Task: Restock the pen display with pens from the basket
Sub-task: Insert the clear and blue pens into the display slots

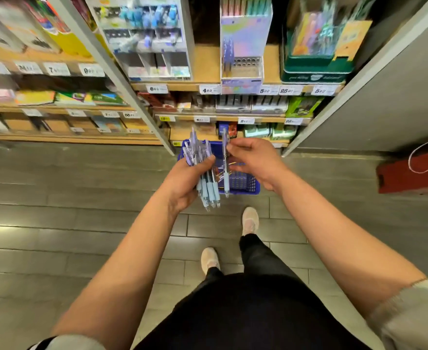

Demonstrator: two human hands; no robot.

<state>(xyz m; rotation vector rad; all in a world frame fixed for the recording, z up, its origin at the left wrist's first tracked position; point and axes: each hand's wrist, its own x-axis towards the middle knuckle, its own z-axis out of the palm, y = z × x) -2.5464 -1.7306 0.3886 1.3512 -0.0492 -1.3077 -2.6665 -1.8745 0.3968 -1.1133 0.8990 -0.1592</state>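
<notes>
basket [243, 184] partly hidden by pens [207, 188], left shelves [38, 59] blurred, contents perhaps notebooks

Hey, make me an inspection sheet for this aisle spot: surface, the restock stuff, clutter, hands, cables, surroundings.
Surface: grey tiled floor; wooden shelf carries the display.
Job's things: blue basket on the floor at the foot of the shelves; display with most holes empty.
Clutter: nothing seen.
Hands: left hand grips a pen bundle; right hand pinches a single pen. Both are above the basket.
Cables: thin white cord looped over a red object at right; its purpose cannot be told.
Surroundings: stocked shelves, price tags, the person's shoes.
</notes>
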